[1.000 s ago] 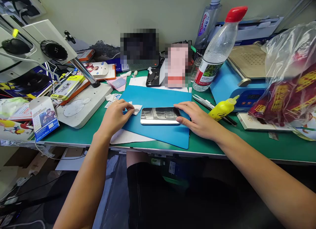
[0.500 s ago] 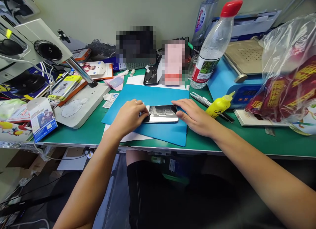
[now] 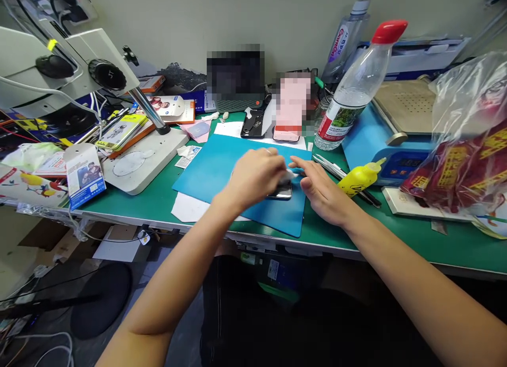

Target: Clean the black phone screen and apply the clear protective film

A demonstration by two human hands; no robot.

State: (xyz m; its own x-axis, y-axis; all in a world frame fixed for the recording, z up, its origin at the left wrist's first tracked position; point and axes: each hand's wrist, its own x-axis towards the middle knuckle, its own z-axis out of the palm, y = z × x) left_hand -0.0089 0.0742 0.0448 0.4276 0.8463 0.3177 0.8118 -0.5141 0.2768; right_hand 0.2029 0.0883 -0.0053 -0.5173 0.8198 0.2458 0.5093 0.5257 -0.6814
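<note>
My left hand (image 3: pixel 259 177) is closed around a crumpled white wipe (image 3: pixel 292 175), its fingers over the far right part of a phone (image 3: pixel 282 191). The phone lies flat on a blue mat (image 3: pixel 198 171); most of it is hidden behind that hand, with only its dark right end and shiny edge showing. Just right of the phone is my right hand (image 3: pixel 322 190), fingers stretched out and apart, thumb up. Its fingertips are close to the wipe; whether they touch it I cannot tell.
A yellow squeeze bottle (image 3: pixel 359 178) and tweezers (image 3: pixel 330 166) lie to the right, before a blue heating plate (image 3: pixel 368 137). A water bottle (image 3: pixel 344 113) stands behind. At left is a microscope stand (image 3: pixel 138 163); at the back, a black phone (image 3: pixel 253 123).
My left hand has moved right along the phone, from its left end to its right, with the white wipe. My right hand has drawn slightly off the phone's end. The camera view has shifted.
</note>
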